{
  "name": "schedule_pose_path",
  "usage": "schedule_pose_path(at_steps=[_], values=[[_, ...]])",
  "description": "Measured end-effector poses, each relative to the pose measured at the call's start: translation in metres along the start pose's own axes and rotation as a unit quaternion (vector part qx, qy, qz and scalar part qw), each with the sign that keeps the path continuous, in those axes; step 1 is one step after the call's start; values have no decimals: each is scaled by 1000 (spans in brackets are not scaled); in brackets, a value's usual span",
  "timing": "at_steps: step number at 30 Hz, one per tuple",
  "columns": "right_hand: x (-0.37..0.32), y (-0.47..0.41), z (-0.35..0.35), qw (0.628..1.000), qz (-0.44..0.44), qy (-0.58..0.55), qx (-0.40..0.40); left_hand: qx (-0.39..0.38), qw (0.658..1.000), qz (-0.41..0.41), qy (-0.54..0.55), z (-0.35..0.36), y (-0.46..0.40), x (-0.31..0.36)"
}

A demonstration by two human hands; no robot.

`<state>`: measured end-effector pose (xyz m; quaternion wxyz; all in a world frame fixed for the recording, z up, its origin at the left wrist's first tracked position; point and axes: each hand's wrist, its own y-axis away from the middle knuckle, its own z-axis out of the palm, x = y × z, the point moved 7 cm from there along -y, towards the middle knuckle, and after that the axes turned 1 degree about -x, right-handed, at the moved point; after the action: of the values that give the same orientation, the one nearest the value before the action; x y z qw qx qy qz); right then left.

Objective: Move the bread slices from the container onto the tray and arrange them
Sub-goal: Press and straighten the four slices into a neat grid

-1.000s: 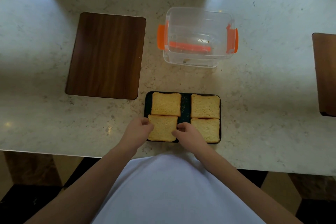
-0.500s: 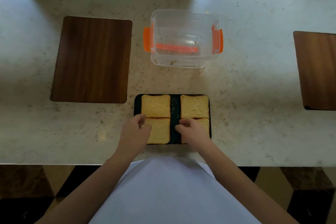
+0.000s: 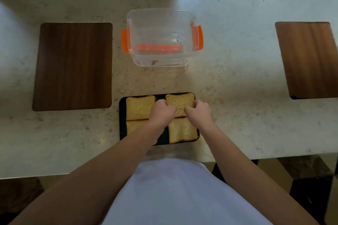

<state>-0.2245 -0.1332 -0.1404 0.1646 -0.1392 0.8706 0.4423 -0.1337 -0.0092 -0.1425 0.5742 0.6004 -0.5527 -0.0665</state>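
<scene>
A head-worn camera looked down at a pale stone counter [image 3: 237, 82]; a black tray [image 3: 122, 126] sat near its front edge, directly ahead of the person; four bread slices lay flat on the tray in a two-by-two grid. The far-left slice [image 3: 140, 107] lay untouched; the near-left slice [image 3: 133, 127] was mostly hidden under the left forearm; the near-right slice [image 3: 182, 130] lay clear between the forearms, its far edge meeting the slice beyond it. Both hands were on the far-right slice [image 3: 180, 103]; the left hand [image 3: 161, 112] was curled loosely at that slice's left edge, and the right hand [image 3: 198, 112] was curled at its right edge; the fingers were bent under and touched the bread, but whether they pinched it or only pressed against it could not be told. Beyond the tray stood a clear container [image 3: 161, 36] with orange clips, open and holding no slices, only a crumb or two; it stood well apart from the tray. A dark wooden board [image 3: 73, 65] lay flat to the left of the container; another board [image 3: 309, 58] lay at the right, partly cut off by the frame. A white shirt [image 3: 179, 193] filled the bottom of the view.
</scene>
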Motion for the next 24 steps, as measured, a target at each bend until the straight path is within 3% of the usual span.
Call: schedule_pose_path(at_steps=[6, 24], values=[[-3, 0, 5, 1000, 28, -4, -4, -8, 999, -37, 23, 4, 0, -4], [-11, -3, 12, 999, 8, -38, -21, 11, 1000, -4, -5, -5, -11, -11]])
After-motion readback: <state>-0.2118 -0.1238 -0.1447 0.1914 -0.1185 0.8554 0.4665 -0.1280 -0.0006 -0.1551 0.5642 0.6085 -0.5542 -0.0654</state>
